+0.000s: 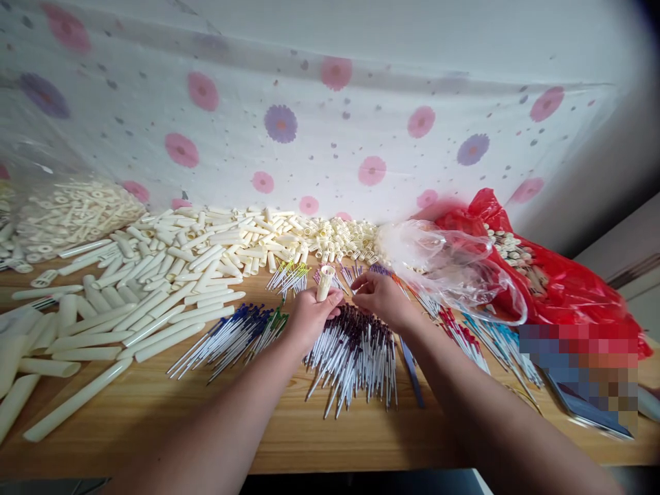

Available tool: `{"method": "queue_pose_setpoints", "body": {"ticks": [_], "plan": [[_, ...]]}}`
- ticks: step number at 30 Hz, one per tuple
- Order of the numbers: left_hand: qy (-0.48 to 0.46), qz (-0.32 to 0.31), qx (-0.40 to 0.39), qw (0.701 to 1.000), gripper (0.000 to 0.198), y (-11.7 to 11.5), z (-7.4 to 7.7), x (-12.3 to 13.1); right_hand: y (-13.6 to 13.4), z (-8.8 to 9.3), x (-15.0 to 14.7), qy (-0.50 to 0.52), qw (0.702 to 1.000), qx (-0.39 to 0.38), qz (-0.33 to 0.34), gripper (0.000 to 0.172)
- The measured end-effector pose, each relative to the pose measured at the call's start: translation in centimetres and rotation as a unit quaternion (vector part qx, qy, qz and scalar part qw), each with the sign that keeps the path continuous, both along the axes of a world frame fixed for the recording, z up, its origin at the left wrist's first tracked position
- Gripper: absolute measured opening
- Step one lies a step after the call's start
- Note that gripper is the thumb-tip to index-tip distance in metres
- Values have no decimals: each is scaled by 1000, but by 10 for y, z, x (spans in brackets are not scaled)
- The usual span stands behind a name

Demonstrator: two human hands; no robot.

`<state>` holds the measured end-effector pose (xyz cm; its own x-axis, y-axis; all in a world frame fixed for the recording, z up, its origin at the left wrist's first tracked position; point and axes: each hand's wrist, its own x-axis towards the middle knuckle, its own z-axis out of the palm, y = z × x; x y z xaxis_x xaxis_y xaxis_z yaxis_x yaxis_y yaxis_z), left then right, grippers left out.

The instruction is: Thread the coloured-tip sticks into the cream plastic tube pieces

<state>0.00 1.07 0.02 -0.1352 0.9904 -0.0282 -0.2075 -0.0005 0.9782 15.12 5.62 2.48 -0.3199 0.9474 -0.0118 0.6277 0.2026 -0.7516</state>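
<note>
A stray forearm could sweep the purple-topped rods askew, since they fan out under both wrists, and mix them with the blue-topped rods on the left. The left grip is closed around a roughly upright cream tube, slotted end up; a loose hold could let it drop among the rods. The right grip is just beside it, fingertips curled inward; whether they pinch anything I cannot tell. A wood-grained counter carries everything, with a dark device near its right end. Farther off, loose cream barrels lie heaped on the left, round enough to roll if knocked, while a clear bag and a red bag slump on the right; a flowered sheet covers the far wall
</note>
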Motion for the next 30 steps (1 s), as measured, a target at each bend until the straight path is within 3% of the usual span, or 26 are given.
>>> {"method": "queue_pose_setpoints", "body": {"ticks": [3,8,12,15,18,25,28,30], "plan": [[-73,13,-8,997,35,0,0,5,-27,1,-8,95,994,11,52,12],[-113,20,17,993,25,-2,4,1,-43,-2,-9,118,988,40,94,9],[-122,-59,40,990,19,-7,9,-4,-41,1,3,199,971,7,134,9],[-119,-130,44,983,17,-12,13,-4,-36,5,12,300,950,32,79,16],[-81,-177,47,980,18,-16,16,0,-32,7,17,327,941,72,43,22],[81,-189,99,974,20,-14,11,3,-34,11,16,297,948,47,108,15],[186,-122,131,966,17,-10,12,0,-41,23,25,228,957,157,92,9],[231,-65,159,958,16,-7,13,-3,-51,34,34,221,933,281,49,4]]}}
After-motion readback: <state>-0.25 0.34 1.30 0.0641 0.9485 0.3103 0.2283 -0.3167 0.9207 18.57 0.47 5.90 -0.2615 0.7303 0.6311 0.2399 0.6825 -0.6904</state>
